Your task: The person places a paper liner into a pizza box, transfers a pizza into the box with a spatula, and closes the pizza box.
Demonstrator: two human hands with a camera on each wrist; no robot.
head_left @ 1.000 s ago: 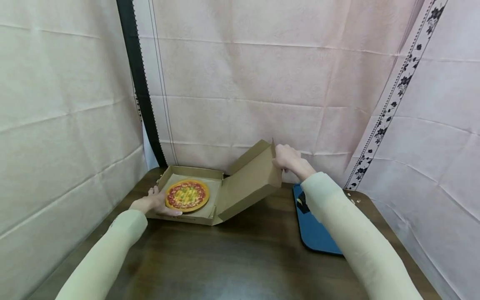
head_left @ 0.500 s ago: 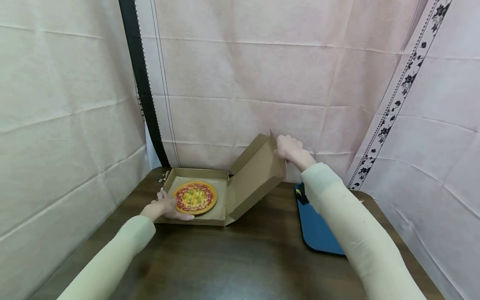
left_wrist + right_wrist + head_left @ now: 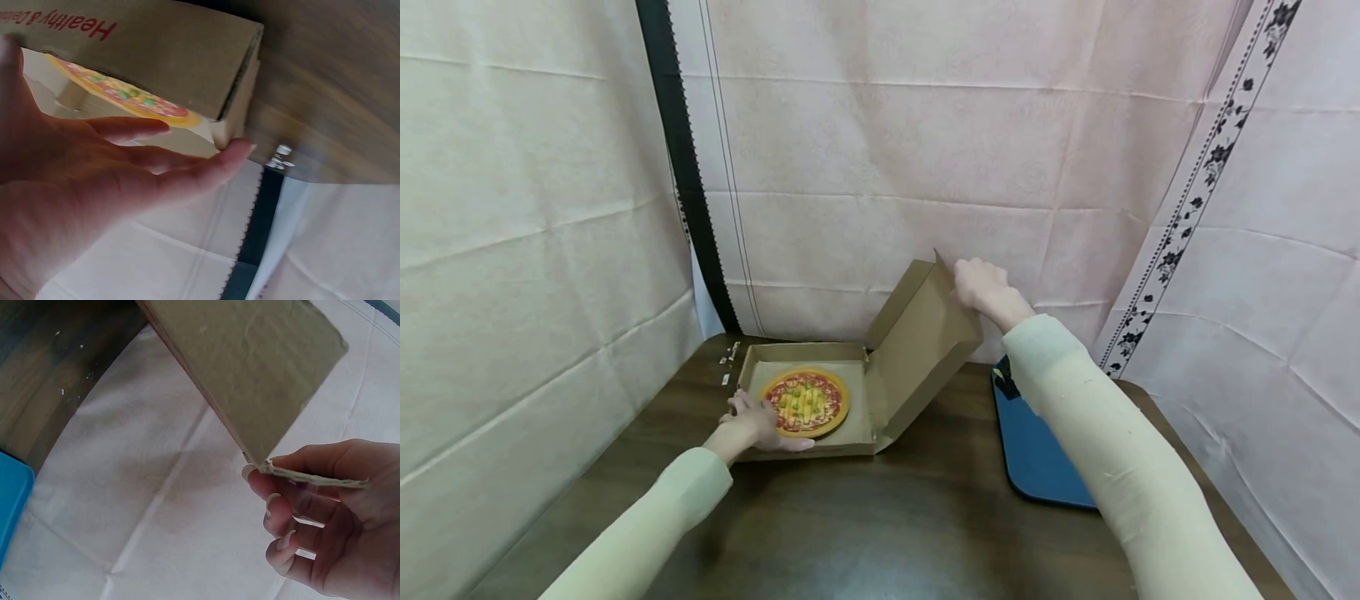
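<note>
A cardboard pizza box (image 3: 842, 353) sits at the back of the table, lid raised to the right. In it, a round pizza (image 3: 808, 402) lies on pale paper. My left hand (image 3: 758, 427) is at the box's front left corner. In the left wrist view its fingers (image 3: 194, 178) reach out fairly straight to the side wall, beside the front wall (image 3: 156, 56) with red lettering. My right hand (image 3: 981, 287) pinches the outer flap (image 3: 322, 479) of the tilted lid (image 3: 921, 342) between thumb and curled fingers.
A blue tray (image 3: 1041, 458) stands on the right of the dark wooden table (image 3: 865, 517), partly behind the right sleeve, with a black item (image 3: 1004, 382) at its back left corner. Small pale scraps (image 3: 728, 357) lie left of the box. Light cloth hangs (image 3: 880, 150) around the table.
The box with the pizza has slid to the right, the left hand moving along at its corner. The right hand has raised the lid slightly higher.
</note>
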